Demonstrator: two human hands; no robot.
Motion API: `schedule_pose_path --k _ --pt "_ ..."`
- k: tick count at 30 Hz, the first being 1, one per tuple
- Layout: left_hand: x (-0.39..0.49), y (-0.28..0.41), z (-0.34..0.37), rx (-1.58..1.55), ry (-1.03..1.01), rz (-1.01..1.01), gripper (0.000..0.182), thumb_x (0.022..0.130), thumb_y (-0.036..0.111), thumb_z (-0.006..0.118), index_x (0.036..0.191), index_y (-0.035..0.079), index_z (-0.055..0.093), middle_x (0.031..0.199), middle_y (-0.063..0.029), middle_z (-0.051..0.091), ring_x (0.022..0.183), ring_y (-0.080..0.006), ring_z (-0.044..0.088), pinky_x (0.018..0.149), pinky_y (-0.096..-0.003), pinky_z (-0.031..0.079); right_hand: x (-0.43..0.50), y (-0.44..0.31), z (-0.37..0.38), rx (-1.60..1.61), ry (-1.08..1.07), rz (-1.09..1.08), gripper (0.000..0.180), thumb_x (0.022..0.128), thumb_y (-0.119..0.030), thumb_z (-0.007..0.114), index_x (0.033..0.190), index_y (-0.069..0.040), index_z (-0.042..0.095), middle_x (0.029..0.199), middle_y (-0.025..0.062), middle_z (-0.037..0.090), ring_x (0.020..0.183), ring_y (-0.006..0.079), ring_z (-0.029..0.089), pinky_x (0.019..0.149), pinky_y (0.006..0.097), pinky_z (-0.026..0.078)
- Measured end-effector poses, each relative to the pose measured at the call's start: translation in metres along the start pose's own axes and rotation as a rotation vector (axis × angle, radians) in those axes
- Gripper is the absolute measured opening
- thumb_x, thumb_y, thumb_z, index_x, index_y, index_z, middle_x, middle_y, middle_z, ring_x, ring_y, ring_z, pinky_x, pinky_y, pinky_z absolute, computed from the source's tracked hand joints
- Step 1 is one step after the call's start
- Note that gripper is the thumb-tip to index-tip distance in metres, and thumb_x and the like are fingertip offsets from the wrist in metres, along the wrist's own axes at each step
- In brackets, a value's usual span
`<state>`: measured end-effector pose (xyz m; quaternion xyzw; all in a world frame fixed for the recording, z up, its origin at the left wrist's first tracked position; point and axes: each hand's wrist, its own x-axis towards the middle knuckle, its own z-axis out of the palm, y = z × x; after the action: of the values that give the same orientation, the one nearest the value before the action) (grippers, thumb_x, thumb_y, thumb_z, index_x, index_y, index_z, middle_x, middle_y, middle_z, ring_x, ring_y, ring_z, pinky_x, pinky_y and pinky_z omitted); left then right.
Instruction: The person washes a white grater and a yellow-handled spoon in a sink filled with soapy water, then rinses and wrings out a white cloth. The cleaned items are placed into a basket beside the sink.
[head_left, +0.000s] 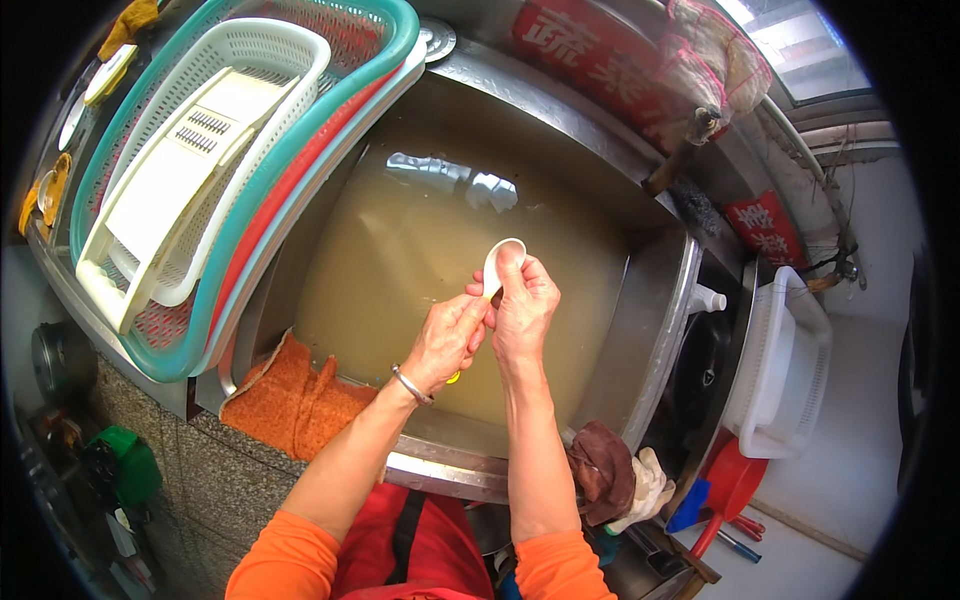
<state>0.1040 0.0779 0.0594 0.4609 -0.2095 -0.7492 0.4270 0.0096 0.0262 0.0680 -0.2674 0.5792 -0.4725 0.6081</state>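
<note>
My left hand (447, 330), with a metal bangle at the wrist, grips the handle of a white spoon (491, 271). The handle's yellow end shows below that hand. My right hand (529, 311) pinches the spoon's bowl, its thumb resting inside the hollow. Both hands are held close together above cloudy, brownish water (420, 247) in a deep stainless steel sink (637, 330). What lies under the water cannot be seen.
Stacked plastic baskets (300, 202) stand left of the sink, topped by a cream grater (169, 199). An orange cloth (300, 397) and a brown cloth (600, 472) drape the front rim. Above the far right corner is a tap (682, 154). A white basket (787, 367) sits at right.
</note>
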Motion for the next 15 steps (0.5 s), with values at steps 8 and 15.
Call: schedule_pose_path --k 8,15 --pt "-0.002 0.000 -0.003 -0.091 -0.016 -0.009 0.029 0.096 0.030 0.045 0.082 0.006 0.054 0.057 0.0031 0.042 0.043 -0.0027 0.031 0.037 -0.0179 0.025 -0.009 -0.004 -0.009 0.142 -0.182 0.036 0.021 0.087 -0.011 0.060 0.099 0.005 0.055 0.088 0.0157 0.064 0.081 0.0190 0.063 0.062 0.0252 0.050" --pt "-0.001 0.001 0.000 -0.125 -0.025 0.046 0.025 0.097 0.026 0.044 0.088 0.004 0.053 0.060 0.0015 0.043 0.044 -0.0026 0.030 0.038 -0.0174 0.023 -0.018 -0.012 -0.013 0.360 -0.275 0.157 0.035 0.082 0.001 0.054 0.115 0.009 0.048 0.107 0.0212 0.060 0.105 0.0301 0.058 0.090 0.0352 0.048"
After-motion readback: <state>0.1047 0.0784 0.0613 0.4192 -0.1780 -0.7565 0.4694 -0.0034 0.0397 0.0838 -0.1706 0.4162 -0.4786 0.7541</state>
